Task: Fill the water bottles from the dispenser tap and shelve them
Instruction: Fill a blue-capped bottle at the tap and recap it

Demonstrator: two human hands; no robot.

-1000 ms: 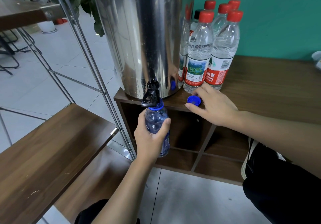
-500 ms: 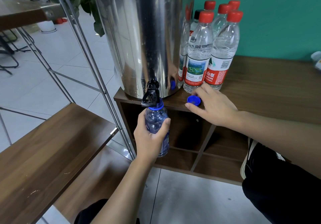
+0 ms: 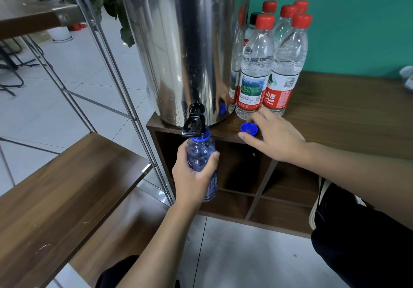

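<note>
I see my left hand (image 3: 194, 176) wrapped round a blue bottle (image 3: 202, 162), fingers curled on its body, neck open directly under the black tap (image 3: 194, 122) of the steel dispenser (image 3: 178, 42). The blue cap (image 3: 249, 129) lies on the table (image 3: 346, 113) at 3 o'clock from the tap. My right hand (image 3: 274, 136) rests beside it, fingers loosely spread, one touching the cap. Red-capped bottles (image 3: 268, 64) stand at 1 o'clock, just beside the dispenser.
</note>
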